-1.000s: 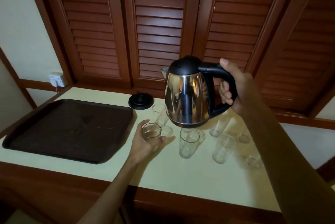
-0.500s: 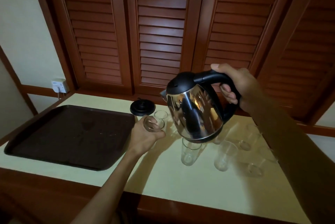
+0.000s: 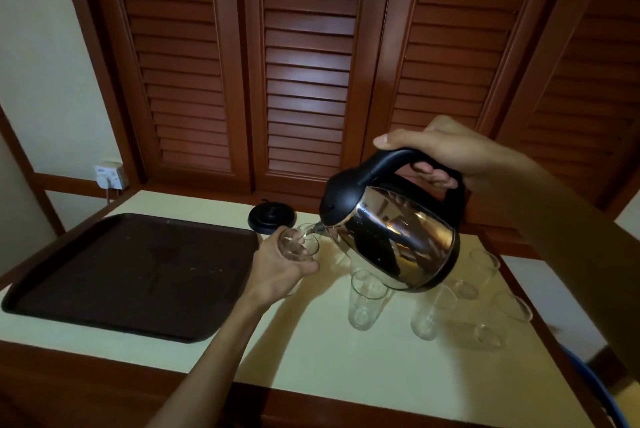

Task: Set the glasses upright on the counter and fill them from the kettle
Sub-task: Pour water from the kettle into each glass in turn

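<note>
One head-worn view looks forward and down, fairly close, at the dim counter [image 3: 311, 351].

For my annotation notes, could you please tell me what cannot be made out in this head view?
- Water level in the held glass: blurred, and the left hand covers its lower part.
- Glass behind it: the kettle spout overlaps it.
- Glasses at right: dim, contents unclear.

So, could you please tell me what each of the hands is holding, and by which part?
The right hand holds the kettle by its black handle, tilted to pour. The left hand holds a glass around its side, at the spout.
</note>
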Available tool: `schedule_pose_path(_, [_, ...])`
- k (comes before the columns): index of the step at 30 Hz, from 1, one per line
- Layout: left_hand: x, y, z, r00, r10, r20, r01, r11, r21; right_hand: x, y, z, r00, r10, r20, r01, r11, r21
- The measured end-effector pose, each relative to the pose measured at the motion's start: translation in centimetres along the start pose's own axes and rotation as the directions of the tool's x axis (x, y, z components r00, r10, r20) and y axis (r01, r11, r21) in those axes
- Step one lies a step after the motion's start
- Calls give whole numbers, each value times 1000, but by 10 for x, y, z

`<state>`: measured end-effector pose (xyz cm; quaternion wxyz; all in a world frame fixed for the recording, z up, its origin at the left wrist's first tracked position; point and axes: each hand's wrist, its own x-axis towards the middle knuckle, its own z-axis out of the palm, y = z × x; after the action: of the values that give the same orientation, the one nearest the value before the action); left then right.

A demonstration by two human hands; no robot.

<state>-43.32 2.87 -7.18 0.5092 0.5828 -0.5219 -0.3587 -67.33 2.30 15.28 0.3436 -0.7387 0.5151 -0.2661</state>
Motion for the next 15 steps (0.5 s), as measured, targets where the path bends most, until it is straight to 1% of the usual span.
schedule_pose_path(8, [-6,-13,-10,999,-37,13,38,998,-47,-3,-11,0,999,31,-30,-32,999,-19])
schedule_pose_path(12, [-7,-18,-13,999,-32,17,33,999,-26,-5,-15,-2,999,44,-14,-44,999,-21])
schedule_pose_path(15, [-8,-23,-14,999,-40,17,40,999,-20,-6,-18,-3,999,34,-39,-34,999,10])
